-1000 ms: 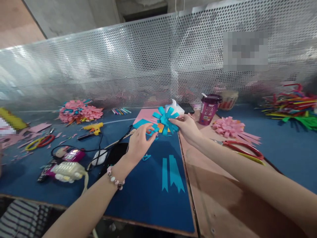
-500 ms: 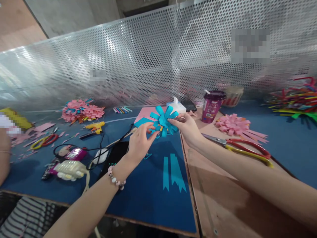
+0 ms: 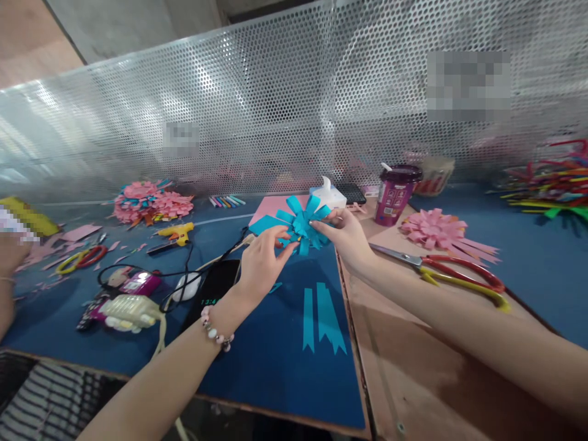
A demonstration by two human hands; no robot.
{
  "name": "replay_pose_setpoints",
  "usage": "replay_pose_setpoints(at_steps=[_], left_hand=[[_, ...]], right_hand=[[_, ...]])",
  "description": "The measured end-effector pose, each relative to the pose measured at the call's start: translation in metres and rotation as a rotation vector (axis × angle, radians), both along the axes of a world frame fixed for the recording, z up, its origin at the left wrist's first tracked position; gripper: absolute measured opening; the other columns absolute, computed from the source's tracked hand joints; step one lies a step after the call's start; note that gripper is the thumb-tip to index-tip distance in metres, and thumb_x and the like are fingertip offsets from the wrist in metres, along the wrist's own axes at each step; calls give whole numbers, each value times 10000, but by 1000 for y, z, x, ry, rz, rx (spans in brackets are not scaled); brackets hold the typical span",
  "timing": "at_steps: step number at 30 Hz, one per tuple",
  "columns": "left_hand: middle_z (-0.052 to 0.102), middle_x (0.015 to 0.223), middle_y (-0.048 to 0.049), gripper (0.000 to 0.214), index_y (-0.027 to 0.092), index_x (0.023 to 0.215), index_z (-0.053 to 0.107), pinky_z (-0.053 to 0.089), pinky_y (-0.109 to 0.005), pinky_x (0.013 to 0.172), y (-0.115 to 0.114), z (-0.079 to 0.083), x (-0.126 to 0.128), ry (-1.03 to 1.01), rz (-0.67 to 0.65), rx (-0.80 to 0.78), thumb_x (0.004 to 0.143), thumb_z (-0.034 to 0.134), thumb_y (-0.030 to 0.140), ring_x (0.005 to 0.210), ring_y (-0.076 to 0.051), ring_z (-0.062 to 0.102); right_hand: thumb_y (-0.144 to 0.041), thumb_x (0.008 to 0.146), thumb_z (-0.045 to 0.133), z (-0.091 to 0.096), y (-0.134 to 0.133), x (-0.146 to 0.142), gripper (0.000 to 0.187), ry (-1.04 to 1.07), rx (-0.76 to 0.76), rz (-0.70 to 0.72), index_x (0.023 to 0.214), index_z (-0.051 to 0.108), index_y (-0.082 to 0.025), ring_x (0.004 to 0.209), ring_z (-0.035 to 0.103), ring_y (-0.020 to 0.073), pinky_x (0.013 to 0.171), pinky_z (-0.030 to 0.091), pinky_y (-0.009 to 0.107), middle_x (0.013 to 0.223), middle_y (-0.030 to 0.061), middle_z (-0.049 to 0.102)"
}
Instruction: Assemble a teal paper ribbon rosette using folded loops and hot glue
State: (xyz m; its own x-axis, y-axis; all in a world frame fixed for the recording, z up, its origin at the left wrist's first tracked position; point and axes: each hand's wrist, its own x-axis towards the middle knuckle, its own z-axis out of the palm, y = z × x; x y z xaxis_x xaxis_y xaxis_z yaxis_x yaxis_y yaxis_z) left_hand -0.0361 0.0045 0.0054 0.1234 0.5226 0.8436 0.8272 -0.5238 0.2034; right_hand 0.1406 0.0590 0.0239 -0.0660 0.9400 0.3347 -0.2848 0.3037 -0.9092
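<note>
Between my hands, above the blue tabletop, is a blue paper flower with looped petals and a bit of yellow near its lower middle. My left hand pinches the flower's lower left side between thumb and fingertips. On the right side, my right hand grips a petal, thumb in front and fingers behind. Blue paper ribbon strips with notched ends lie on the table below the flower. Pink paper and a blue paper piece show just behind my left fingers.
Red-and-yellow scissors lie by my right forearm, near a pink paper flower and a purple cup. Leftward are a yellow glue gun, cables, a phone and another person's hand. A perforated metal screen stands behind.
My hands and the blue flower stay almost in place, with the flower turned slightly. At the far left, the other person's hand has moved up into view. The camera has shifted a little.
</note>
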Motion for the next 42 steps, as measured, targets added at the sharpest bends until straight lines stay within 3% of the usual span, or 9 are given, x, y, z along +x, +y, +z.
replay_pose_setpoints(at_steps=[42], left_hand=[[687, 926, -34, 331, 212, 1154, 506, 539, -256, 685, -4, 3, 4, -68, -106, -13, 873, 646, 319, 755, -135, 669]], right_hand=[[-381, 571, 839, 0, -3, -2, 466, 83, 45, 11, 771, 445, -234, 677, 594, 119, 626, 488, 250, 735, -48, 583]])
